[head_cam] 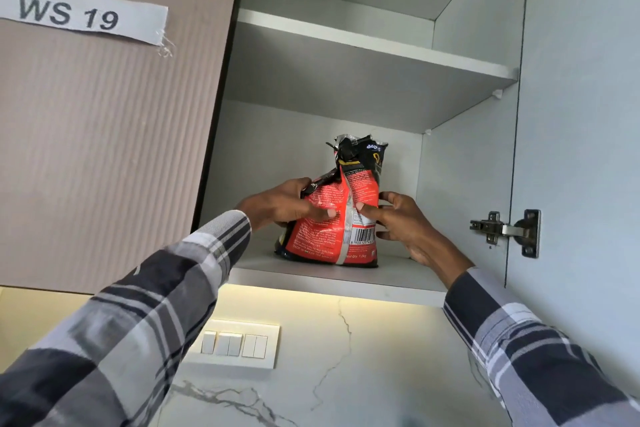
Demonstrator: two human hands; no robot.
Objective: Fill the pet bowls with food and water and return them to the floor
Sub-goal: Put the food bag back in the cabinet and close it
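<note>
Head view showed a crumpled red-and-black plastic pet food bag (341, 218) upright on the lower grey cabinet shelf (398, 279), near its front edge. The left hand (280, 206) gripped its left flank, thumb across the front; the right hand (403, 222) pinched the right side — likely a two-sided hold steadying a soft, slumping pouch. Its glossy top was scrunched shut.

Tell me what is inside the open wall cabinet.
One red and black food bag stands on the bottom shelf, with the left hand and right hand holding its sides. The top of the upper shelf and the space behind the bag are hidden.
</note>
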